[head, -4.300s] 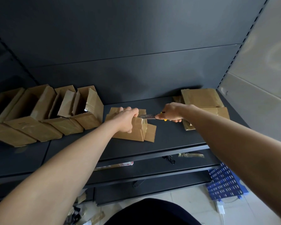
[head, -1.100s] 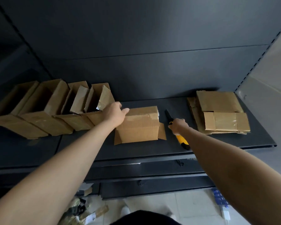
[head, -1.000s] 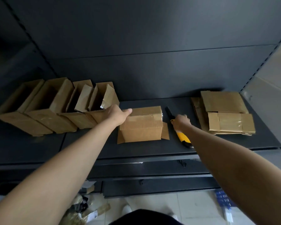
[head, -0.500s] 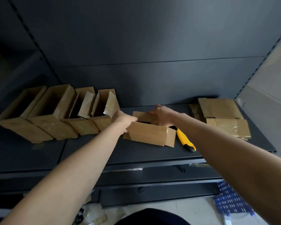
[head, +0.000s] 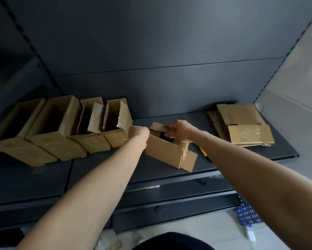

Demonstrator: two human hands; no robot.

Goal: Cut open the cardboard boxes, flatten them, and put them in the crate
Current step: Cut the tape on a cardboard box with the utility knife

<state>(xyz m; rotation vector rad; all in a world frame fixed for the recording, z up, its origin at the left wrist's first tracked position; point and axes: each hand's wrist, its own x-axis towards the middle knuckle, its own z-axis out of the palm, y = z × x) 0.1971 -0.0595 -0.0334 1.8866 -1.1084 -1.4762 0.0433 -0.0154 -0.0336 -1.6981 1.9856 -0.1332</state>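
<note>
A small brown cardboard box point(head: 165, 152) lies tilted on the dark shelf point(head: 115, 170), its top open and dark inside. My left hand point(head: 139, 132) grips its left end. My right hand point(head: 178, 130) holds the far flap and the right edge of the opening. A yellow utility knife point(head: 204, 152) lies on the shelf just right of the box, mostly hidden behind my right forearm. A stack of flattened boxes point(head: 241, 127) rests at the shelf's right end. A blue perforated crate point(head: 247, 213) shows on the floor at the lower right.
Several open cardboard boxes point(head: 57, 130) lean in a row on the left of the shelf, close to my left hand. Lower dark shelves point(head: 169, 199) jut out beneath. Scraps point(head: 113, 245) lie on the pale floor. A pale wall point(head: 295, 83) closes the right side.
My right hand laid the knife on the shelf and moved onto the box. Both hands now hold the box, which has tilted, its top pulled open.
</note>
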